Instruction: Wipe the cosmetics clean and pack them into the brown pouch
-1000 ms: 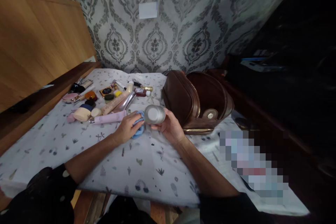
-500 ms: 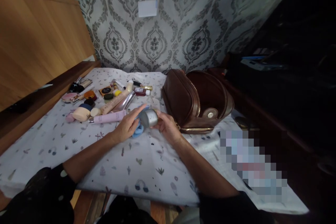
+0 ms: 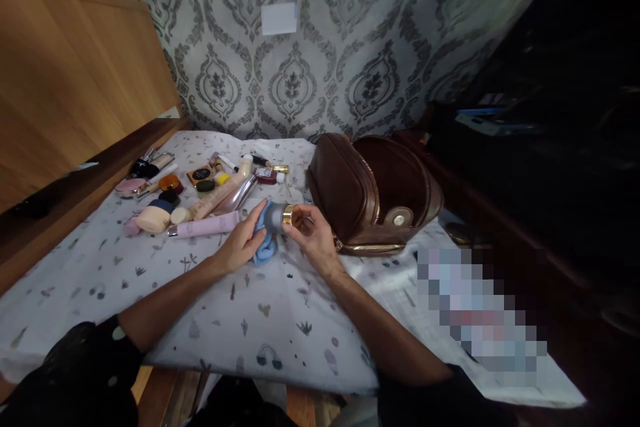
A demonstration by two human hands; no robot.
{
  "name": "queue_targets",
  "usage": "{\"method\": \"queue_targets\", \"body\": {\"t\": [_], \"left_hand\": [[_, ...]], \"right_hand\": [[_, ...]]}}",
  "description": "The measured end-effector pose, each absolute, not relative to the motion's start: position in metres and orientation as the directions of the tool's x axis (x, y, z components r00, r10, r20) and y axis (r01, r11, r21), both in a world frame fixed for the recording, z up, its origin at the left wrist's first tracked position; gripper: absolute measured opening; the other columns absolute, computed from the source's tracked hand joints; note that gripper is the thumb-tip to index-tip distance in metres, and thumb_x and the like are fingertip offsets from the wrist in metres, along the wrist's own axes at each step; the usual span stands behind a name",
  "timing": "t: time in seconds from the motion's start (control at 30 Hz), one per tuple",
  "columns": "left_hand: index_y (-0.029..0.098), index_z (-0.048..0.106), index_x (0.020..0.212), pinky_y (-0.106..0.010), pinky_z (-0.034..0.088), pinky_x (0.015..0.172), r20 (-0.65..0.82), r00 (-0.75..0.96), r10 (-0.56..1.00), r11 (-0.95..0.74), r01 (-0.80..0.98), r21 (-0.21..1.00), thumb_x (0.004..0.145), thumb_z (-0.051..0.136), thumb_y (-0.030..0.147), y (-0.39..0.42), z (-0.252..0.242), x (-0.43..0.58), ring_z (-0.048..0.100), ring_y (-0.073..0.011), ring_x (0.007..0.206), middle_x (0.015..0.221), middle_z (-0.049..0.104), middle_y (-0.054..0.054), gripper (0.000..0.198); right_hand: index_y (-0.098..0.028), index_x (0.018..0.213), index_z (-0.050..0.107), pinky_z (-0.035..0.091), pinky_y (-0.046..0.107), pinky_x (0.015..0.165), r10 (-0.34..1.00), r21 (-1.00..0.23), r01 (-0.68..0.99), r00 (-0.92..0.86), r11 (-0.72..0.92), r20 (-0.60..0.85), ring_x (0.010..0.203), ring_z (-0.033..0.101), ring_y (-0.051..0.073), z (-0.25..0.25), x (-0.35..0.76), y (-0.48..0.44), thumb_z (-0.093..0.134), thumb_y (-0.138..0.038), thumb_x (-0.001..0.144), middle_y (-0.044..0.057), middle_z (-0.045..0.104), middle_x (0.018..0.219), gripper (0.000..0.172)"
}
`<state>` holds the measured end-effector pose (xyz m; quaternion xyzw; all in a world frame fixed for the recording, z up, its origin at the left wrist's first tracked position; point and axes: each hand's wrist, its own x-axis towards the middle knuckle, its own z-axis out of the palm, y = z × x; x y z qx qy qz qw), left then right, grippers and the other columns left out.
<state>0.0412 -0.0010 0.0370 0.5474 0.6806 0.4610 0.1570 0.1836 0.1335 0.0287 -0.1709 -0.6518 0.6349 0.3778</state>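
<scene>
My right hand [image 3: 315, 240] grips a small grey bottle [image 3: 276, 216] by its gold cap end, holding it on its side just above the table. My left hand [image 3: 243, 240] holds a blue cloth [image 3: 263, 248] pressed against the bottle's grey body, fingers curled over it. Both hands meet near the middle of the patterned white tablecloth [image 3: 280, 307]. A pink tube [image 3: 207, 224] lies just left of my left hand.
A brown leather bag [image 3: 373, 193] stands open to the right of my hands. Several cosmetics [image 3: 200, 183] are spread at the back left. A wooden panel [image 3: 75, 73] rises at left, patterned wallpaper behind. A dark surface with a blurred patch lies at right.
The bottle has been turned from base-towards-me to lying sideways with its gold cap showing. My left hand has shifted the blue cloth up along its body.
</scene>
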Motion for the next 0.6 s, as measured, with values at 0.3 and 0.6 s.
{"method": "queue_targets", "body": {"t": [0.3,0.6], "left_hand": [[0.018,0.048,0.144,-0.042,0.043,0.112,0.14,-0.395,0.908,-0.033,0.265,0.964,0.083,0.066,0.052,0.002,0.05,0.045,0.05,-0.0311,0.135,0.147,0.054,-0.011,0.072],[0.017,0.067,0.122,-0.047,0.052,0.1,0.223,-0.568,0.792,0.045,0.419,0.907,0.092,0.041,0.068,0.011,0.039,0.033,0.063,-0.0316,0.119,0.116,0.073,-0.014,0.064]], "right_hand": [[-0.023,0.119,0.057,0.053,0.043,0.093,0.634,-0.797,-0.099,-0.552,0.596,0.542,0.109,0.058,0.026,0.025,0.189,0.128,0.077,-0.04,0.077,0.009,0.059,0.114,0.049],[-0.03,0.139,0.047,0.054,0.038,0.097,0.337,-0.631,-0.277,-0.656,0.725,0.675,0.112,0.06,0.025,0.042,0.199,0.117,0.073,-0.044,0.083,0.008,0.058,0.121,0.063]]}}
